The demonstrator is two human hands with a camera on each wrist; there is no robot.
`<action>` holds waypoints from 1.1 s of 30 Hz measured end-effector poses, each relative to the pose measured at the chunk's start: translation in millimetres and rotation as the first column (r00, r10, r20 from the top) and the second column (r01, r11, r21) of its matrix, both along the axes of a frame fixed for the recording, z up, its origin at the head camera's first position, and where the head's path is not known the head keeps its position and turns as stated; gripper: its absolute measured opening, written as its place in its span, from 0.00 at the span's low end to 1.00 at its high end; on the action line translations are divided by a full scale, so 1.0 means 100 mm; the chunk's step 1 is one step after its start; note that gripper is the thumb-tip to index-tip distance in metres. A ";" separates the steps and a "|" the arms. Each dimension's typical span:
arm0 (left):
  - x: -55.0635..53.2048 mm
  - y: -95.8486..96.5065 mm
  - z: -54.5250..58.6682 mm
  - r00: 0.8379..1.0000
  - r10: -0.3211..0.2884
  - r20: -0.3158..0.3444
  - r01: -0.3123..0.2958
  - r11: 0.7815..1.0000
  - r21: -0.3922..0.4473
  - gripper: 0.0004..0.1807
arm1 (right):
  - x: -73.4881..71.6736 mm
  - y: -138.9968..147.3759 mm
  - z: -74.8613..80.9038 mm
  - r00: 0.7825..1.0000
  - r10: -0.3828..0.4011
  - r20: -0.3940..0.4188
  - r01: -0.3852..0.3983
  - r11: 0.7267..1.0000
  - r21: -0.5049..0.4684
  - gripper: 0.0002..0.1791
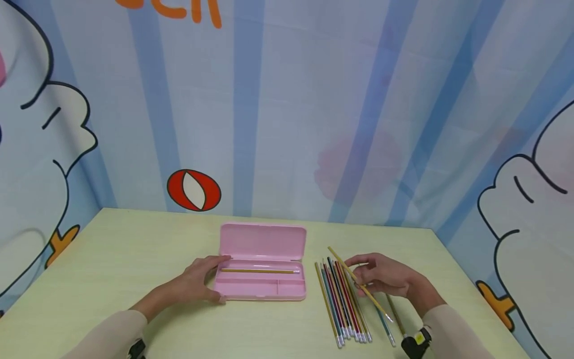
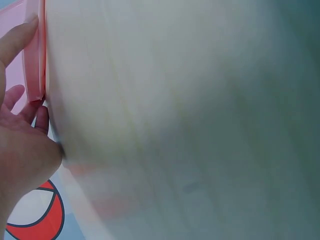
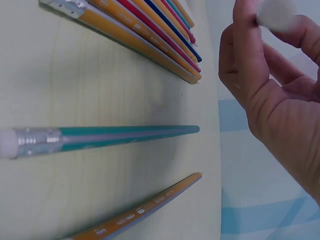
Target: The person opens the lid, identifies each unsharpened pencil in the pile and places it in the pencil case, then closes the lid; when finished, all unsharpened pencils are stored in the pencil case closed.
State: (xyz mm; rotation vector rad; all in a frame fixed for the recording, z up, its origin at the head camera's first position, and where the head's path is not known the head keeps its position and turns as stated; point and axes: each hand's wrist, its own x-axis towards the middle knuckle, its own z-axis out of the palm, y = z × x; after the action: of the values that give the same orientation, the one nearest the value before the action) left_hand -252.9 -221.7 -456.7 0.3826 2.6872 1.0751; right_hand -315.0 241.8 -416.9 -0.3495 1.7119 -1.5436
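Note:
A pink pencil case (image 1: 263,241) lies with its lid raised, one yellow pencil (image 1: 260,271) in its back compartment. My left hand (image 1: 190,285) holds the left end of the case, thumb at the near corner and fingers toward the hinge side; the left wrist view shows them around the pink edge (image 2: 35,65). Between thumb and fingers, my right hand (image 1: 387,275) pinches another yellow pencil (image 1: 337,255), slanting above the pencil row. Its white eraser end (image 3: 276,14) looms near the fingers in the right wrist view.
Left of the right hand, a row of several pencils (image 1: 343,304) in yellow, red and dark colours lies on the pale table (image 1: 179,237). A teal pencil (image 3: 125,137) and an orange-yellow pencil (image 3: 155,205) lie apart, right of the row. Behind hangs a blue striped curtain (image 1: 291,99).

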 end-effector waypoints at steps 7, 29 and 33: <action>-0.01 0.00 -0.01 1.000 -0.003 -0.004 0.003 1.000 -0.001 0.52 | -0.01 -0.01 0.02 1.000 -0.003 -0.008 0.002 0.998 -0.065 0.24; -0.02 -0.02 -0.03 0.999 0.009 0.035 -0.010 1.000 0.018 0.52 | 0.01 -0.20 0.12 0.990 -0.046 -0.136 0.048 0.999 0.012 0.36; -0.03 -0.02 -0.03 1.000 0.009 0.029 -0.009 1.000 0.021 0.52 | 0.00 -0.29 0.17 0.987 -0.025 -0.160 0.029 0.999 0.026 0.36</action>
State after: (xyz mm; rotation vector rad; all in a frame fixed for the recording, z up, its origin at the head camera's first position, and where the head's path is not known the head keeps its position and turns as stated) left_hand -255.4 -224.0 -460.0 0.3562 2.6572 1.1040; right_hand -315.1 213.1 -400.0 -0.4471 1.8667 -1.5442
